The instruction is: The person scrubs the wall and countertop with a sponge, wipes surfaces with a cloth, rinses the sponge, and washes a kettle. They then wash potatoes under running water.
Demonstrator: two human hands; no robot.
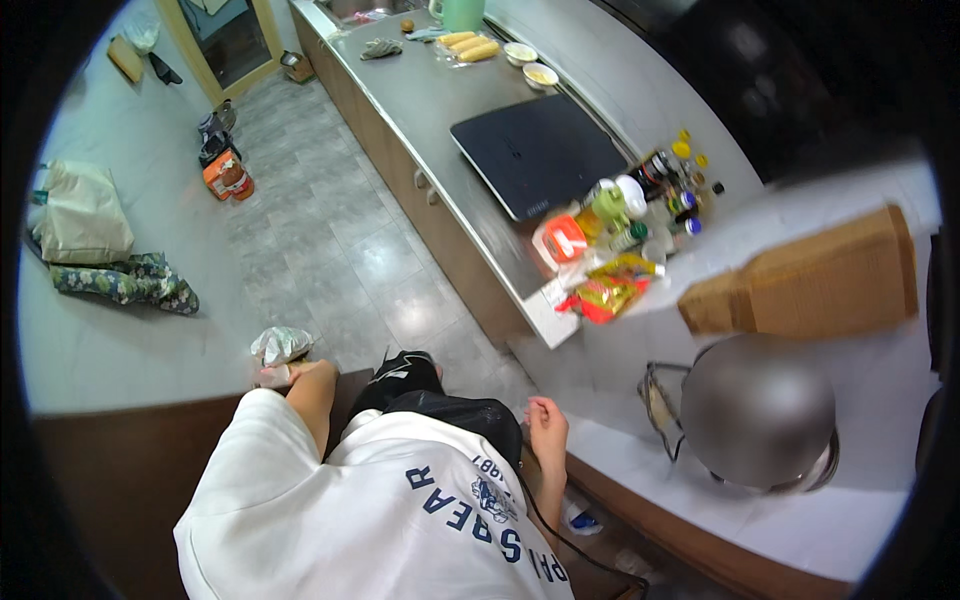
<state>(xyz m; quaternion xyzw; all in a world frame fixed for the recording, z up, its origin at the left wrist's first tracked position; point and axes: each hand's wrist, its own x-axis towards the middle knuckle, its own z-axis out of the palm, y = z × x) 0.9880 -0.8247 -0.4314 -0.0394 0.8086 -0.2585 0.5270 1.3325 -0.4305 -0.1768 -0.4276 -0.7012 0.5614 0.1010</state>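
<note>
My left hand (283, 372) is at the far left of my body, beside a crumpled plastic bag (282, 346) on the pale surface; a clear item is at its fingers, and the picture does not settle whether it is gripped. My right hand (547, 424) hangs at my right side with loosely curled fingers and nothing visible in it. Ahead on the steel counter (405, 94) lie a large black flat appliance or lid (536, 154), packed corn cobs (469, 46), two small bowls (541, 76), a grey cloth (381, 49) and a green pitcher (463, 13).
Sauce and oil bottles (664, 191), an orange-and-white container (561, 240) and a red-and-yellow packet (611, 289) crowd the counter's near end. Right of them are a cardboard box (810, 274) and a round blurred thing (757, 412). At left are a cream bag (86, 214), floral fabric (124, 281) and an orange box (221, 176).
</note>
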